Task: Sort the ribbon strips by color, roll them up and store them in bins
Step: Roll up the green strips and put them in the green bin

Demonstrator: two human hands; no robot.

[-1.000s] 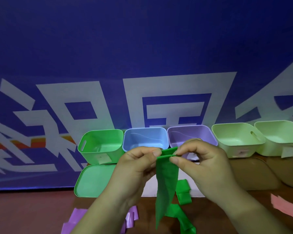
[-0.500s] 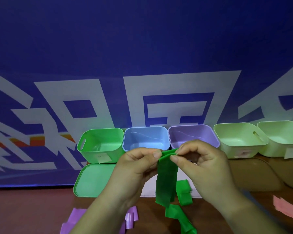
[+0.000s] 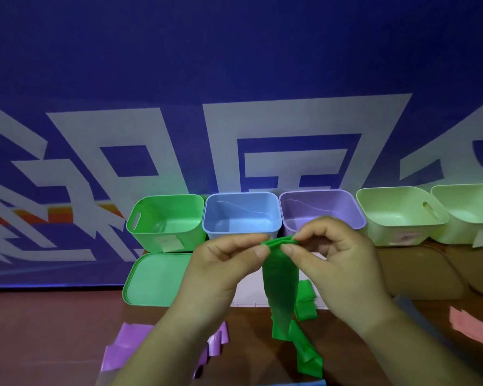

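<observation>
Rolling stage, judged: left hand (image 3: pixel 223 263) and right hand (image 3: pixel 335 257) both pinch the top end of a green ribbon strip (image 3: pixel 280 285), fingertips curled tight on the started roll, presumably to keep the turns snug. Tail hangs below the pinch, in front of the empty green plastic bin (image 3: pixel 165 218).

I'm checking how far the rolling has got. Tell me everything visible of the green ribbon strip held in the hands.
The green ribbon strip is a thin, smooth, shiny band. Its top end is folded into a few flat layers, pinched between the left hand and right hand in front of the purple bin. The rest hangs down toward the table; whether it joins the green pieces there is unclear.
</observation>
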